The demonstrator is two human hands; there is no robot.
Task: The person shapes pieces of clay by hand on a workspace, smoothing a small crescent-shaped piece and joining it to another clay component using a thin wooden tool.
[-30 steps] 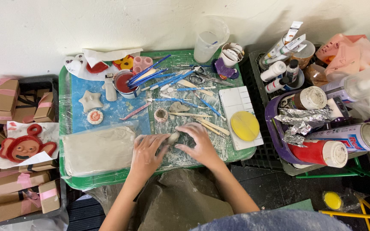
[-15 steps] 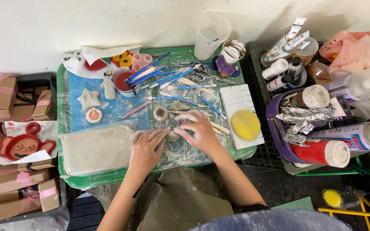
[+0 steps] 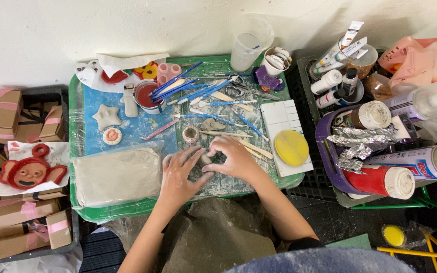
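Observation:
My left hand (image 3: 180, 172) and my right hand (image 3: 233, 159) meet over a small lump of grey clay (image 3: 206, 159) on the plastic-covered green table (image 3: 127, 210). Both hands press against the lump from either side, and the fingers hide most of it. A wrapped slab of grey clay (image 3: 117, 174) lies just left of my left hand. A small clay ring (image 3: 191, 134) and a flat clay scrap (image 3: 211, 124) sit just beyond my fingers. Blue and wooden modelling tools (image 3: 218, 103) are scattered farther back.
A red paint pot (image 3: 145, 96), clay star (image 3: 106, 116) and round disc (image 3: 112, 135) sit back left. A white palette with a yellow lid (image 3: 291, 147) lies right. Spray cans and bottles (image 3: 380, 179) fill crates at right; small cardboard boxes (image 3: 6, 116) and a red clay face (image 3: 29, 173) at left.
Both hands stay at the same spot on the table. The right hand has closed in toward the left, and the two now cup the small clay lump between them.

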